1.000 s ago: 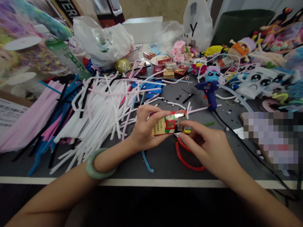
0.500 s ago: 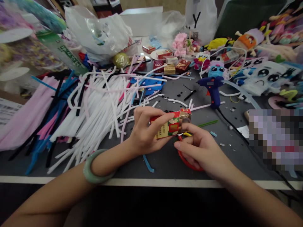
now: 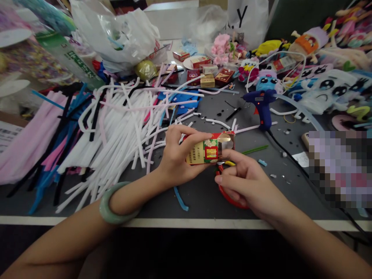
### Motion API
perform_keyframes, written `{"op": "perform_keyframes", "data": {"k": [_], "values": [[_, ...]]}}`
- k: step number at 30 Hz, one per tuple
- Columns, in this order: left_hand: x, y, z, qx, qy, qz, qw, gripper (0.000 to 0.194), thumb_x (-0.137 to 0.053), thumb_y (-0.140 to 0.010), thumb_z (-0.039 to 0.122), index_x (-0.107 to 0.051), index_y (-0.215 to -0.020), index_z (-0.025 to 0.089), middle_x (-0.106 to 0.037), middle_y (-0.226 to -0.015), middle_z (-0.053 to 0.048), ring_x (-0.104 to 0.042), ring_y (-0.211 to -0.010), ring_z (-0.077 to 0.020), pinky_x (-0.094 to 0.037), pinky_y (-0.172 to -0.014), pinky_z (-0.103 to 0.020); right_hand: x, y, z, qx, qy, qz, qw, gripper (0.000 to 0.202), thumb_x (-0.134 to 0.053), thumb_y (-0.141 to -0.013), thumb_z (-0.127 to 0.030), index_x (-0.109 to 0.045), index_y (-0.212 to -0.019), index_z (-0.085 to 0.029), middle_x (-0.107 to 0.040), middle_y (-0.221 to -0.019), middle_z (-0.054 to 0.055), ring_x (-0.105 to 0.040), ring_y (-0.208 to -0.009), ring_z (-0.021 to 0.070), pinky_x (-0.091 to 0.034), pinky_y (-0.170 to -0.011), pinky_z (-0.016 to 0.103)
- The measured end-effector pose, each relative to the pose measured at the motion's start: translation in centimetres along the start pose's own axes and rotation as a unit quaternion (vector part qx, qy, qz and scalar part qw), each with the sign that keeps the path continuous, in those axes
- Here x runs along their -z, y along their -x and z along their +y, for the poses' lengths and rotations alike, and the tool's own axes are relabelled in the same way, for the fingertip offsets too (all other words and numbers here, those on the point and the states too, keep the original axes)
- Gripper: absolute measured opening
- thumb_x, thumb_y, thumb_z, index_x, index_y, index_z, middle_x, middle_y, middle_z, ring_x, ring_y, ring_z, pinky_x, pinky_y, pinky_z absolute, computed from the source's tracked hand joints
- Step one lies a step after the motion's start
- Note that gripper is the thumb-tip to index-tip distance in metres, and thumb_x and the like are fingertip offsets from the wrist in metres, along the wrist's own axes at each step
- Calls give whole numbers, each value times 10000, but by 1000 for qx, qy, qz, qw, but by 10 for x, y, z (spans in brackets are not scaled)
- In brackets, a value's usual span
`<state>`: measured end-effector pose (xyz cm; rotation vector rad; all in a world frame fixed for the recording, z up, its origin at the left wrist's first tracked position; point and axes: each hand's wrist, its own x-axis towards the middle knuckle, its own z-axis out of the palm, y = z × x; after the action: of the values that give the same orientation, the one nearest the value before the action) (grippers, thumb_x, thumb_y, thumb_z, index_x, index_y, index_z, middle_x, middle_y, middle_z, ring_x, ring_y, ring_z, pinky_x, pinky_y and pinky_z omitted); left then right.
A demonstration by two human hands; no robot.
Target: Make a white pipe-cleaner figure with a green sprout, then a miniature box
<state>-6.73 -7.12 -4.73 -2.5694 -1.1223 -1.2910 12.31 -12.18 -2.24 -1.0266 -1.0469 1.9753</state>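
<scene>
My left hand (image 3: 178,155), with a pale green bangle (image 3: 117,203) on its wrist, grips a small red and gold box (image 3: 205,150) between thumb and fingers. The box is held level, its printed face towards me and its foil end pointing right. My right hand (image 3: 242,176) is curled at that end, its index fingertip touching the box. Red-handled scissors (image 3: 231,197) lie under my right hand, partly hidden by it. Whether the right fingers hold anything small cannot be made out.
White fuzzy stems (image 3: 116,143) cover the left of the dark table (image 3: 203,201). A blue glue gun (image 3: 263,106) stands behind to the right, its cord running to the front right. Small boxes (image 3: 207,80) and plush toys (image 3: 267,82) lie at the back.
The box has turned a little in my left hand, so more of its printed face shows. My right hand has stayed close to its foil end. The view has shifted slightly.
</scene>
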Motion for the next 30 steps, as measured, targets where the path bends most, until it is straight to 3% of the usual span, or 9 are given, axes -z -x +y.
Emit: {"op": "perform_keyframes", "data": {"k": [5, 9, 14, 30], "values": [[0, 1, 2, -32, 8, 12, 999, 525, -806, -719, 364, -573, -1180, 271, -553, -1006, -50, -566, -909, -209, -486, -823, -376, 0, -2, 1, 16, 36, 6, 999, 366, -658, -796, -231, -546, -1140, -176, -452, -410, -135, -276, -316, 36, -196, -319, 145], [0, 1, 4, -28, 7, 17, 999, 529, -799, -716, 351, -572, -1182, 248, -544, -1002, -61, -551, -906, -219, -487, -812, -382, -3, -2, 1, 66, 129, 76, 987, 195, -634, -838, -276, -614, -1001, -171, -438, -434, -111, -353, -355, 42, -254, -364, 167], [0, 1, 5, -24, -3, 13, 1000, 525, -787, -720, 367, -570, -1181, 242, -541, -995, -60, -544, -907, -220, -485, -808, -380, -3, -1, 4, 114, 235, 140, 955, 154, -634, -851, -303, -649, -939, -177, -493, -474, -75, -450, -405, 77, -331, -431, 217], [-3, 1, 3, -5, -1, 0, 1000, 533, -801, -713, 403, -585, -1168, 229, -547, -995, -63, -537, -909, -222, -474, -815, -388, -2, -5, 7, 125, 223, 151, 955, 175, -604, -885, -314, -679, -921, -159, -477, -438, -83, -414, -379, 61, -292, -409, 208]]}}
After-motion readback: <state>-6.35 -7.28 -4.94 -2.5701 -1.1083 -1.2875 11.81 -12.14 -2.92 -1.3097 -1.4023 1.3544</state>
